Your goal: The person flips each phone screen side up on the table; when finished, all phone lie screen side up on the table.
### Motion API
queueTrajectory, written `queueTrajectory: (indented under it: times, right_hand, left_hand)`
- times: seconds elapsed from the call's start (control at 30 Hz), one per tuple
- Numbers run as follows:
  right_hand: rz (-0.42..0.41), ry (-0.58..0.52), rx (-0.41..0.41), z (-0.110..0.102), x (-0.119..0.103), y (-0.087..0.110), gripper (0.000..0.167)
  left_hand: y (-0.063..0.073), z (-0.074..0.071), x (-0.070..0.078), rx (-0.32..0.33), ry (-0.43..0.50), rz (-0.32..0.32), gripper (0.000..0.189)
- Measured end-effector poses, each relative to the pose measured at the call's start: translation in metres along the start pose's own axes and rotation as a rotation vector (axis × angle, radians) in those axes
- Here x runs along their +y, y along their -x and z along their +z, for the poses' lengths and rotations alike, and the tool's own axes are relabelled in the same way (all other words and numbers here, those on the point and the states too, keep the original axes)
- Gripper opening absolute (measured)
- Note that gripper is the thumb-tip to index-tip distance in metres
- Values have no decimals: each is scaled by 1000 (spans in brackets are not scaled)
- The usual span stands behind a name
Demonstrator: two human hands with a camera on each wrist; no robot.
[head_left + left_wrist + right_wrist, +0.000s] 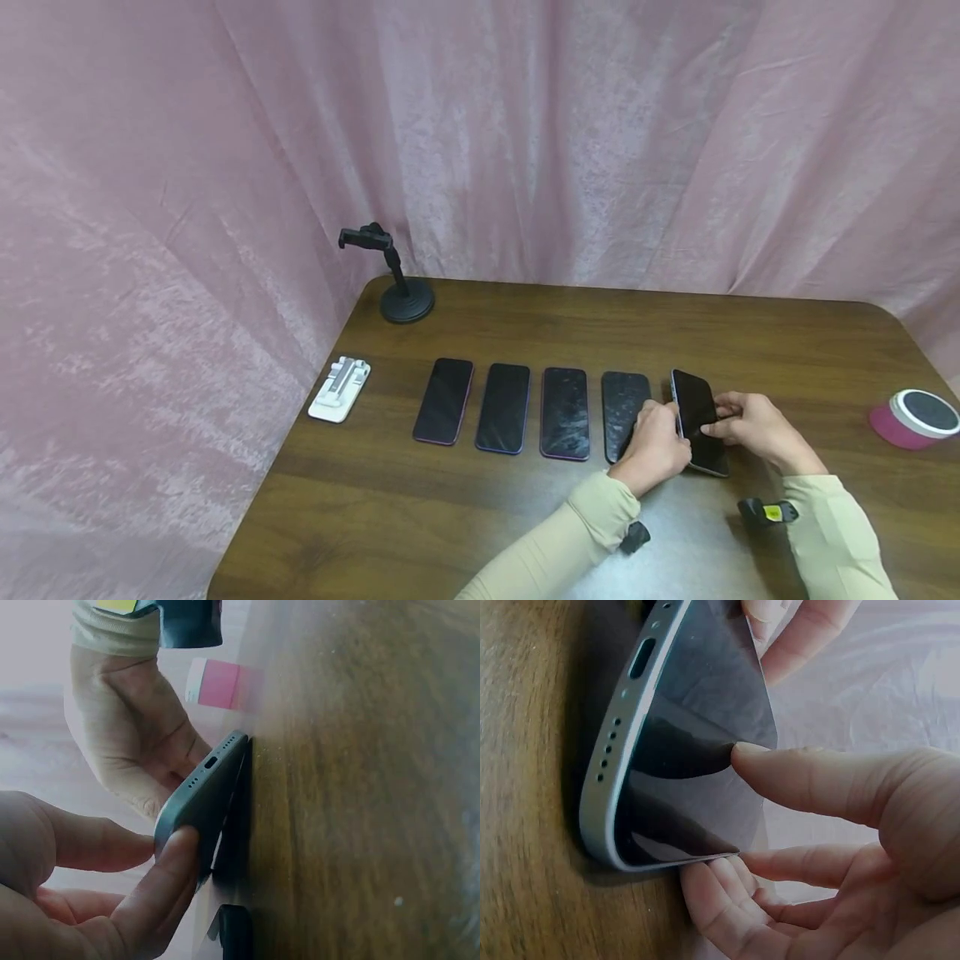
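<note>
A smartphone (699, 408) with a dark screen is tilted at the right end of a row of phones, its left edge raised off the table. My left hand (654, 446) pinches that raised edge between thumb and fingers, as the left wrist view shows. On the opposite side, my right hand (759, 432) holds the phone, with the thumb (810, 776) on the screen and the fingers curled at the right edge. The charging port (641, 658) faces the right wrist camera. Next to my left hand lies another phone (624, 404), partly covered by it.
Three more phones, one left (444, 400), one middle (503, 408) and one right (565, 414), lie screen up in the row. Farther left are a white folding stand (327, 404) and a black phone holder (406, 300). A pink jar (896, 427) with a white-rimmed lid sits far right.
</note>
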State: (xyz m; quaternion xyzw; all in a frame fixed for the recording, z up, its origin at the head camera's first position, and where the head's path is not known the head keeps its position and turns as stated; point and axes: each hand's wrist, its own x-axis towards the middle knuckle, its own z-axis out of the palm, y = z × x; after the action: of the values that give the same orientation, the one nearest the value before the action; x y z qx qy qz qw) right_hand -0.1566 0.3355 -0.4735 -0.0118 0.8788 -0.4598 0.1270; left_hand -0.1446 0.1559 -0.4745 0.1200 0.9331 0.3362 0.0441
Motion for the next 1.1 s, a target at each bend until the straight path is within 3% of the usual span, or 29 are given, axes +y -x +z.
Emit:
queueTrajectory:
  times: [0.23,0.43,0.7,0.87,1.1]
  right_hand:
    - [42,56,31,0,-1,0,60]
    - [69,129,52,1,-2,0,63]
    - [68,197,85,6,-6,2,61]
    - [51,264,101,6,-6,3,62]
    - [63,254,87,7,-7,2,65]
  left_hand:
    - [5,0,5,-47,75,-71,52]
    - [9,1,9,-44,141,-113,55]
    - [9,4,9,-53,129,-117,62]
    - [11,4,12,-86,90,-95,61]
    - [13,3,14,-132,-10,-62,59]
